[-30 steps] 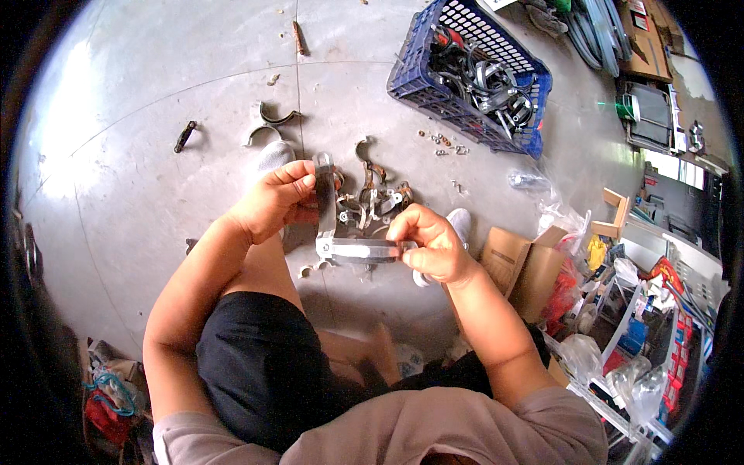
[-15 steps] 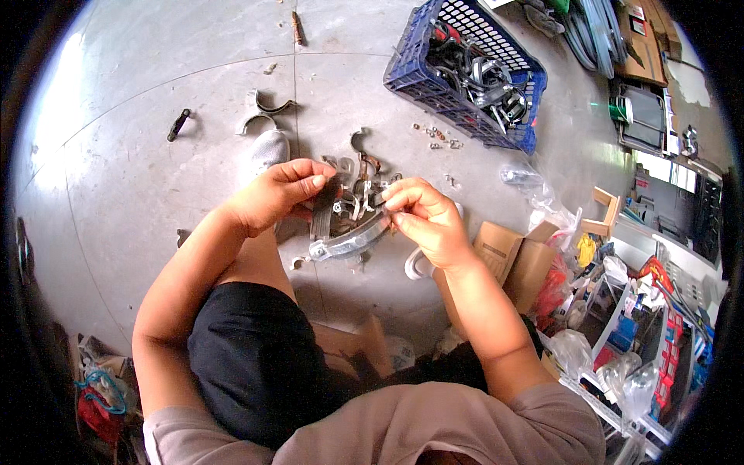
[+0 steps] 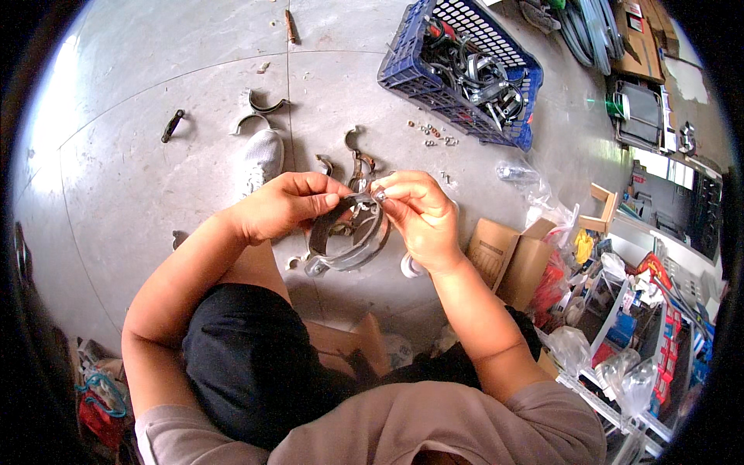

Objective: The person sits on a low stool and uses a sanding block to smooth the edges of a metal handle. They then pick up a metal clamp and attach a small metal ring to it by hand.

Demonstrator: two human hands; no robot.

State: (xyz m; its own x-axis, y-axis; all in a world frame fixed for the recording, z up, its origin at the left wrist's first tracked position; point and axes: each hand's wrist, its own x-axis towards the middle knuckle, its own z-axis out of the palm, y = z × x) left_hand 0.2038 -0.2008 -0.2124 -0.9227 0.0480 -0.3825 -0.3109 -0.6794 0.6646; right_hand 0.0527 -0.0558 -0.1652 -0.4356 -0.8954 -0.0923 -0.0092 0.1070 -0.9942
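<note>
Between my two hands is a metal pipe clamp (image 3: 358, 256) with a dark inner lining, its band curved into a near-full ring. My left hand (image 3: 283, 208) pinches the band at its upper left. At the upper right my right hand (image 3: 422, 221) is closed, fingertips on a small shiny metal piece at the clamp's end; whether it is a bolt or a nut I cannot tell. Behind the ring, partly hidden, lie loose clamp parts, among them a curved half clamp (image 3: 353, 139). Two more half clamps (image 3: 249, 122) rest on the floor past my shoe (image 3: 263, 155).
A blue plastic crate (image 3: 395, 77) full of clamps stands at the far right. Small nuts and bolts (image 3: 434, 135) are scattered before it. A dark slim object (image 3: 173, 125) lies at the left. On the right are a cardboard box (image 3: 490, 248), plastic bags and a cluttered rack.
The clamp has gone from a spread, open shape to a near-closed ring. My left hand moved slightly down and right, and my right hand shifted a little left, bringing the ends closer.
</note>
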